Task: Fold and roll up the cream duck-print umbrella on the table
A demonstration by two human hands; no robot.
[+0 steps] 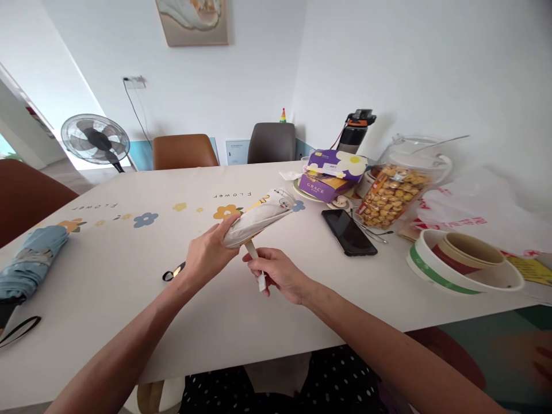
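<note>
A folded white umbrella (259,221) with a cartoon print slants above the middle of the table, its far end toward the upper right. My left hand (211,250) is wrapped round its near part, hiding some of the cloth. Below the left wrist, a dark handle end with a black loop (168,276) sticks out; it appears to belong to this umbrella. A pale strap (250,249) hangs from the cloth, and my right hand (278,270) pinches it between thumb and fingers. The strap's free end shows below the thumb.
A folded blue umbrella (34,259) lies at the table's left. To the right are a black phone (348,232), a jar of snacks (394,192), purple boxes (323,185), a bottle (356,132), a plastic bag (478,198) and a white bowl-like container (440,273) holding brown rolls.
</note>
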